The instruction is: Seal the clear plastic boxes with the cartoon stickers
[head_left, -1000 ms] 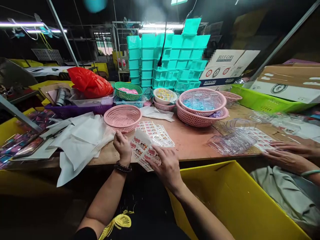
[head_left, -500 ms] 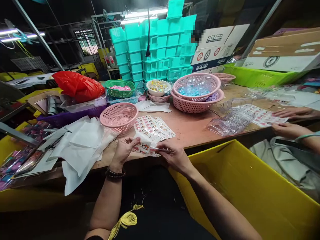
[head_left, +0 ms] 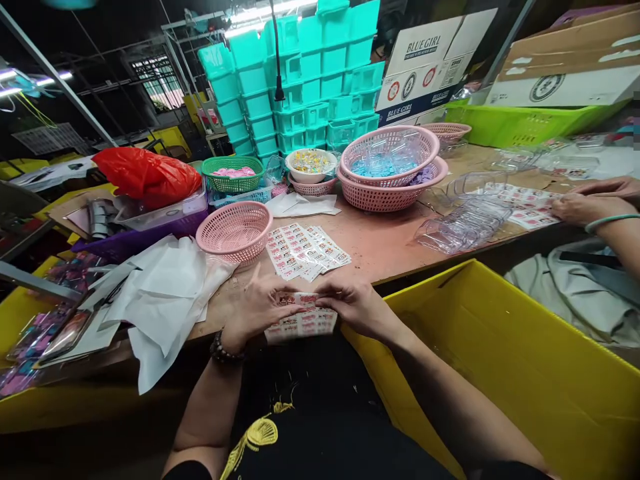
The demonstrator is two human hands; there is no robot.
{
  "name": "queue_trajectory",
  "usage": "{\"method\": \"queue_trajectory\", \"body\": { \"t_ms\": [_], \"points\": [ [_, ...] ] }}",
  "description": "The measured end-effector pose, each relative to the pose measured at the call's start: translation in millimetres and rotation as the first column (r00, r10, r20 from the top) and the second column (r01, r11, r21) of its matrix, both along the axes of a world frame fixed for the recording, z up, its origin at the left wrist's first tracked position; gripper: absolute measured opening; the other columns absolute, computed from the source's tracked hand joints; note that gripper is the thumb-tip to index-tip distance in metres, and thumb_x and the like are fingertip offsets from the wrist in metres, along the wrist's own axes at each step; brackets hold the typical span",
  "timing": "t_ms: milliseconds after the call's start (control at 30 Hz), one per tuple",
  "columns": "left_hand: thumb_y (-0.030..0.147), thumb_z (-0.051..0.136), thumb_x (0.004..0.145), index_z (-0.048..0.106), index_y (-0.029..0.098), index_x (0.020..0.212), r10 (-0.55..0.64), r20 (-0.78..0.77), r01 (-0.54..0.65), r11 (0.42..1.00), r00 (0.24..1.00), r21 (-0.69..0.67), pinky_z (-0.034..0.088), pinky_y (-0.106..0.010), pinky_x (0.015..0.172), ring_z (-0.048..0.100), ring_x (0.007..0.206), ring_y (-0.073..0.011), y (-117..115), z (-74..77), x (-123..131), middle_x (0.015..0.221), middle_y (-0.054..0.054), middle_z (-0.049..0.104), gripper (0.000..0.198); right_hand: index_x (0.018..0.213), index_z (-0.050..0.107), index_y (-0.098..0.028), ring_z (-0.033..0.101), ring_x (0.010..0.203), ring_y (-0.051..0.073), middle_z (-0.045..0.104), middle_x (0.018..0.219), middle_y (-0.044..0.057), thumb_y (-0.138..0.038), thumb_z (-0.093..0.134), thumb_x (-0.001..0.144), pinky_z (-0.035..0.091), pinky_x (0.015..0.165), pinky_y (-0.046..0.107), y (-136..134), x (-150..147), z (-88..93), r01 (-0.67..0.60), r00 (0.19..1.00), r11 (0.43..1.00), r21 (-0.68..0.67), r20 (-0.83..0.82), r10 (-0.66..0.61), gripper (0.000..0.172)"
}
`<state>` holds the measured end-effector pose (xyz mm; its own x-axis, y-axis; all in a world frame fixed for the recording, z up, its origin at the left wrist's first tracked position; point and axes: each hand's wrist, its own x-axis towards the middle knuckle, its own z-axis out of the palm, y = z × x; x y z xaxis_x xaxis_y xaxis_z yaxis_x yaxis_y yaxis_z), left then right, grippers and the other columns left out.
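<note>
My left hand (head_left: 257, 308) and my right hand (head_left: 355, 303) meet at the near edge of the wooden table (head_left: 380, 250), both pinching one sticker sheet (head_left: 303, 321) printed with small red and pink labels. The sheet hangs over the table edge toward my lap. A fanned pile of similar sticker sheets (head_left: 305, 250) lies on the table just beyond my hands. An empty small pink basket (head_left: 234, 230) stands behind my left hand.
White backing papers (head_left: 160, 287) are heaped at the left. A yellow bin (head_left: 505, 373) stands low at my right. Larger pink baskets (head_left: 390, 177), a green basket (head_left: 233, 175), a red bag (head_left: 145, 175) and stacked teal boxes (head_left: 300, 87) fill the back. Another person's hands (head_left: 590, 200) work at far right beside clear plastic shells (head_left: 457, 230).
Both hands have drawn the sticker sheet back from the pile to the table's near edge and closed together on it. The view tilted downward. The other person's hands shifted further right.
</note>
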<state>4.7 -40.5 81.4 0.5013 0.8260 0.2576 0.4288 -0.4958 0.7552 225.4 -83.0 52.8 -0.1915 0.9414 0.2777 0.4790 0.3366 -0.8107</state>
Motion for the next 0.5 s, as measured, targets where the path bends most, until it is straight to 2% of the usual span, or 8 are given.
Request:
{"method": "queue_trajectory", "body": {
  "t_ms": [67,133,233,300,367,433,467,500],
  "points": [
    [0.032,0.087,0.063,0.076,0.022,0.065,-0.001,0.004,0.001,0.994,1.0,-0.11,0.049,-0.034,0.078,0.06,0.068,-0.0203,0.4,8.1,4.0,0.064,-0.003,0.068,0.014,0.084,0.073,-0.021,0.066,0.07,0.015,0.074,0.076,0.0,-0.025,0.064,0.085,0.049,0.066,0.026,-0.2,3.6,0.8,-0.028,0.998,0.997,-0.069,-0.062,0.023,0.01],
    [0.033,0.086,0.064,0.075,0.021,0.059,0.021,-0.025,-0.025,0.987,0.999,-0.159,0.04,-0.026,0.056,0.052,0.056,-0.0157,2.4,9.1,7.6,0.056,-0.001,0.063,0.017,0.083,0.071,-0.019,0.065,0.068,0.014,0.072,0.074,0.0,-0.028,0.064,0.085,0.049,0.063,0.026,1.0,7.6,-0.8,-0.041,0.996,0.995,-0.096,-0.087,0.033,0.011],
    [0.038,0.082,0.068,0.073,0.019,0.055,0.005,-0.064,-0.021,0.969,0.998,-0.245,0.027,-0.023,0.045,0.044,0.047,-0.0115,8.3,-1.4,10.3,0.049,0.001,0.058,0.025,0.082,0.071,-0.02,0.065,0.068,0.014,0.072,0.074,0.0,-0.033,0.064,0.088,0.049,0.063,0.026,3.9,11.8,-6.0,-0.04,0.999,0.998,-0.052,-0.035,0.039,0.016],
    [0.039,0.083,0.066,0.072,0.018,0.054,-0.014,-0.04,0.0,0.947,0.999,-0.321,0.025,-0.021,0.042,0.043,0.046,-0.0106,13.1,-11.6,10.3,0.049,0.001,0.058,0.027,0.083,0.073,-0.021,0.067,0.074,0.016,0.075,0.079,0.002,-0.035,0.063,0.09,0.051,0.069,0.028,5.1,13.5,-10.4,-0.016,0.999,0.998,0.067,0.046,0.013,0.018],
    [0.038,0.085,0.063,0.071,0.017,0.054,-0.029,-0.006,0.024,0.909,1.0,-0.416,0.025,-0.02,0.04,0.044,0.044,-0.0103,17.4,-21.0,9.1,0.049,0.0,0.06,0.027,0.087,0.076,-0.025,0.069,0.086,0.019,0.077,0.094,0.005,-0.035,0.063,0.091,0.052,0.08,0.034,4.8,15.9,-15.6,0.027,0.986,0.971,0.239,0.151,-0.065,0.017],
    [0.039,0.086,0.062,0.072,0.016,0.055,-0.08,0.037,0.087,0.823,0.996,-0.562,0.028,-0.02,0.039,0.046,0.042,-0.0106,21.0,-29.8,7.0,0.049,-0.001,0.062,0.027,0.095,0.077,-0.03,0.067,0.102,0.023,0.076,0.115,0.006,-0.033,0.063,0.092,0.05,0.091,0.041,2.4,21.0,-22.2,0.044,0.955,0.93,0.364,0.258,-0.146,0.015],
    [0.04,0.086,0.063,0.073,0.015,0.058,-0.121,0.082,0.145,0.746,0.989,-0.649,0.031,-0.021,0.04,0.048,0.043,-0.011,22.5,-34.6,5.9,0.051,-0.002,0.064,0.028,0.101,0.077,-0.033,0.065,0.109,0.024,0.073,0.122,0.005,-0.031,0.063,0.092,0.048,0.096,0.044,0.3,24.6,-26.1,0.027,0.939,0.925,0.38,0.309,-0.154,0.017],
    [0.04,0.087,0.063,0.075,0.014,0.062,-0.156,0.147,0.213,0.645,0.977,-0.734,0.035,-0.021,0.043,0.051,0.045,-0.0121,23.8,-40.1,4.9,0.055,-0.004,0.067,0.029,0.105,0.076,-0.036,0.063,0.114,0.024,0.072,0.126,0.002,-0.03,0.063,0.091,0.047,0.1,0.045,-2.5,28.7,-30.5,-0.005,0.926,0.932,0.362,0.353,-0.133,0.02]
  ]
}}
